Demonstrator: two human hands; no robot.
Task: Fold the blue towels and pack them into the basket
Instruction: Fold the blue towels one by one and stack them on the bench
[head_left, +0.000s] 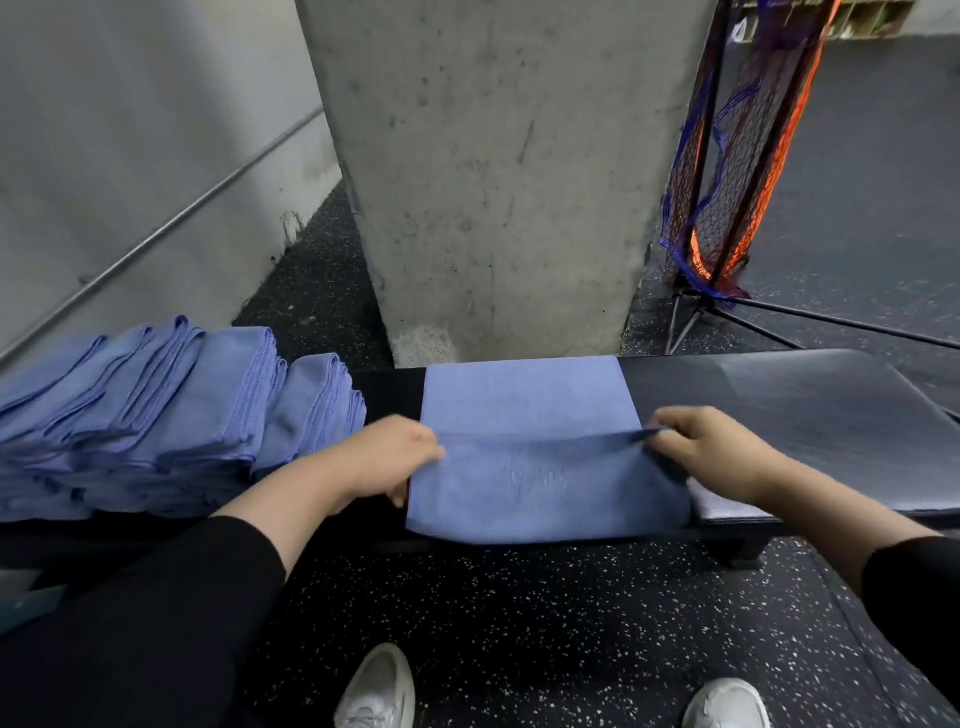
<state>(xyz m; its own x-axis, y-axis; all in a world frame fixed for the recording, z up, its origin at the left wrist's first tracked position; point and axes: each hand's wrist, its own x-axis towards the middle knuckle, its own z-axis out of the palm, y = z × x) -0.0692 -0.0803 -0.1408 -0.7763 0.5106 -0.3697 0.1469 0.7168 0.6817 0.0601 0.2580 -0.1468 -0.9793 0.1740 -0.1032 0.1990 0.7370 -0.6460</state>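
Observation:
A blue towel (540, 447) lies across a dark padded bench (810, 415), its near part doubled over the far part. My left hand (395, 457) pinches the left end of the folded edge. My right hand (711, 447) pinches the right end of that same edge. Stacks of folded blue towels (156, 410) fill the bench's left end, beside my left forearm. No basket is in view.
A concrete pillar (498, 182) rises just behind the bench. An orange and blue net on a black stand (727, 171) leans at the right rear. A grey wall with a rail (130, 156) runs along the left. Speckled rubber floor (545, 623) and my white shoes lie below.

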